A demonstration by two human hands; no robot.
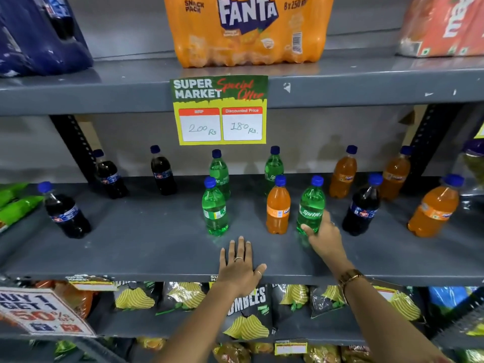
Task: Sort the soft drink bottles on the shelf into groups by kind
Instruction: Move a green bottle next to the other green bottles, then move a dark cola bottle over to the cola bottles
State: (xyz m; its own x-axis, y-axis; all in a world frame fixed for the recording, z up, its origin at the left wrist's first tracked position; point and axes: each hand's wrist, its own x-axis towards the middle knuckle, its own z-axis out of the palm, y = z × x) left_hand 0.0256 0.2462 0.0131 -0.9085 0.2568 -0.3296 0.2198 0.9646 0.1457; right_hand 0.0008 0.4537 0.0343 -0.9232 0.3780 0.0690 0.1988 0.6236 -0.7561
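Small blue-capped bottles stand on the grey middle shelf (146, 247). Three dark cola bottles (65, 213) are at the left, and another cola bottle (362, 208) stands right of centre. Green Sprite bottles (215, 208) stand in the middle. An orange Fanta bottle (278, 208) stands between them, with more Fanta bottles (433, 208) at the right. My right hand (323, 235) is closed around the lower part of a front Sprite bottle (311, 203), which stands upright. My left hand (239, 263) lies flat and open on the shelf's front edge.
A shrink-wrapped Fanta pack (248, 30) sits on the upper shelf, with a price sign (220, 111) hanging from that shelf's edge. Chip bags (246, 310) fill the shelf below. Green snack packets (13, 205) lie at the far left of the middle shelf.
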